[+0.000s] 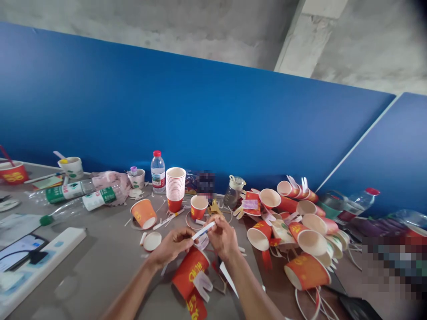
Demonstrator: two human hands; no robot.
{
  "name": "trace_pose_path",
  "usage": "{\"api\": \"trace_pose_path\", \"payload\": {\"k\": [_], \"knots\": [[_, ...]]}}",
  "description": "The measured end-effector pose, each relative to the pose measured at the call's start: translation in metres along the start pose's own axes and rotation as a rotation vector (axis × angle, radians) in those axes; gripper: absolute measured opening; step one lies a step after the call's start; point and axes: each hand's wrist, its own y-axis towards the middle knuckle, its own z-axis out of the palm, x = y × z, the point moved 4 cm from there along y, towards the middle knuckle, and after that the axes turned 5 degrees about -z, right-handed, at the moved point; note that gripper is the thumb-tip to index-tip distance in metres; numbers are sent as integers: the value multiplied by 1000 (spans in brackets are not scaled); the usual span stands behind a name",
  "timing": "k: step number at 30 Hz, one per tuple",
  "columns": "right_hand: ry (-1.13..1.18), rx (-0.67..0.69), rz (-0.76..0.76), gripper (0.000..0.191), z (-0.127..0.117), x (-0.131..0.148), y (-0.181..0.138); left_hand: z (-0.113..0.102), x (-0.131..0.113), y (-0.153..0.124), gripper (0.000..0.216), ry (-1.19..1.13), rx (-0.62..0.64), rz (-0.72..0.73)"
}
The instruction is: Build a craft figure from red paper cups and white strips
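Observation:
Between my two hands is a narrow white strip with a bluish mark [203, 231]; its exact kind I cannot make out. My left hand [171, 246] pinches its left end, while the fingers of my right hand [223, 236] close on the other end. Just below them a red paper cup [190, 272] with yellow print lies tilted on the table, a pale ear-shaped cut-out [203, 286] against its side. Beyond my hands stands an upright red paper cup [199, 207]. A white paper disc [152, 241] lies left of my left hand.
A stack of paper cups [175, 189] and a red-capped bottle [158, 172] stand near the blue partition [200, 115]. Many decorated cups [312, 240] are heaped at right. On the left are plastic bottles [68, 192] and a white power strip [50, 271].

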Motion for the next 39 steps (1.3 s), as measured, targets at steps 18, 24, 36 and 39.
{"api": "trace_pose_path", "payload": {"k": [18,24,36,39], "knots": [[-495,97,-290,35,6,5,-20,-1,-14,0,56,8,-148,40],[-58,-24,31,55,9,2,-12,-3,-17,-2,53,-12,-118,-5],[-1034,392,-666,21,23,21,-30,1,-14,-3,53,20,-164,83],[-1112,485,-746,24,26,21,-31,2,-13,-1,57,35,-157,85]]}}
